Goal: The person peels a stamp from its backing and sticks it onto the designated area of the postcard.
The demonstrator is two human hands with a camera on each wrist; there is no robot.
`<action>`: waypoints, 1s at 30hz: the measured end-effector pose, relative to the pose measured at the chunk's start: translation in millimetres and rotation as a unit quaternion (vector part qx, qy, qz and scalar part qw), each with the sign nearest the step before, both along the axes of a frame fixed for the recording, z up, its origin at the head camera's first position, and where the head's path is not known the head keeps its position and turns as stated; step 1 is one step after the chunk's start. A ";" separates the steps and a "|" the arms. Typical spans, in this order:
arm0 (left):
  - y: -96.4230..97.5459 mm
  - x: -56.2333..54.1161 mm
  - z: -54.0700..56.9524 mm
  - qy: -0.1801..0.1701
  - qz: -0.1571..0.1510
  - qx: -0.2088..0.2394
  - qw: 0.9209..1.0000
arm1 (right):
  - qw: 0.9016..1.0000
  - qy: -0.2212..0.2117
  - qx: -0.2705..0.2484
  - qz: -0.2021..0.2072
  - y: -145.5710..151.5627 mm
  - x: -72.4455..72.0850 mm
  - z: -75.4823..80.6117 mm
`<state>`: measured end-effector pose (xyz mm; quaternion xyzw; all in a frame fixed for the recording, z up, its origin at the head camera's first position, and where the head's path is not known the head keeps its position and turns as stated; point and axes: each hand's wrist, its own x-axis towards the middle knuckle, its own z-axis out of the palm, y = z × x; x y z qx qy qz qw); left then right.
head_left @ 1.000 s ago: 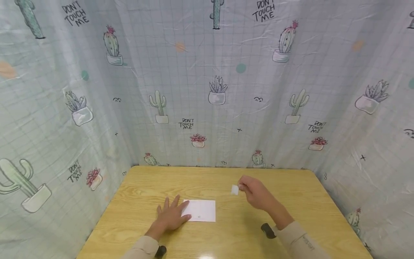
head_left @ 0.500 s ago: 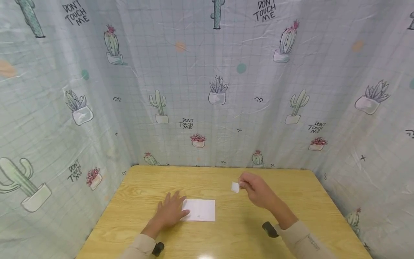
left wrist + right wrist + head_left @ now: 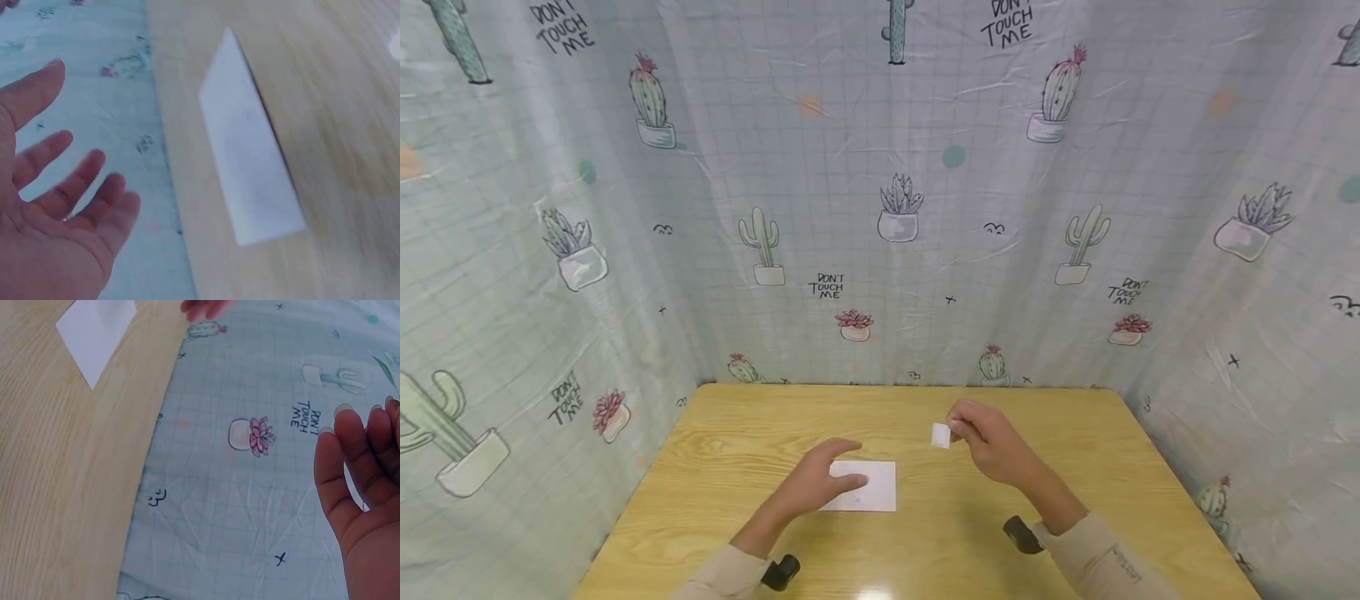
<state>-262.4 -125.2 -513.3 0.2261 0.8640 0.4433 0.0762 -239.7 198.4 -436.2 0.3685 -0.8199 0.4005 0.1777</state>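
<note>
A white rectangular piece (image 3: 882, 492), like an envelope or folded paper, lies flat on the table. It has a small faint mark near its front edge. My left hand (image 3: 811, 482) hovers over its left part, thumb and fingers spread apart with nothing between them. The left wrist view shows that hand (image 3: 59, 219) apart from the white rectangular piece (image 3: 253, 156). To the right, above the table, my right hand (image 3: 992, 442) pinches a small white square (image 3: 940, 435) between thumb and fingertips. In the right wrist view, that hand (image 3: 369, 475) has curled fingers; the square is not clearly visible.
The wood-grain table (image 3: 760, 425) ends at a patterned curtain (image 3: 880, 250), which surrounds its back and sides. A black wrist device (image 3: 1022, 535) sits below the right wrist, and another black device (image 3: 781, 572) is below the left wrist.
My left hand has lifted off the white rectangular piece and turned, its fingers now pointing right above it. My right hand still pinches the small square in nearly the same place.
</note>
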 end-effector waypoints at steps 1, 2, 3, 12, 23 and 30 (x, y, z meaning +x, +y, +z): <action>3.9 0.7 4.8 -0.004 -0.012 0.019 1.000 | 1.000 -0.001 -0.001 -0.001 -0.8 0.2 0.3; 7.9 1.4 9.4 -0.010 -0.022 0.037 0.999 | 1.000 -0.005 -0.002 -0.002 -1.6 0.1 0.4; 12.0 2.0 13.9 -0.018 -0.030 0.055 0.998 | 1.000 -0.006 -0.005 -0.001 -2.6 0.1 0.7; 46.0 11.6 46.9 -0.101 -0.077 0.189 0.974 | 0.999 -0.009 -0.031 0.031 -12.4 -0.5 0.2; 75.2 17.7 62.1 -0.131 -0.050 0.268 0.953 | 0.999 -0.008 -0.041 0.032 -20.2 -4.3 -4.3; 79.7 19.5 63.9 -0.140 -0.041 0.301 0.943 | 1.000 -0.003 -0.029 0.004 -22.6 -3.8 -4.6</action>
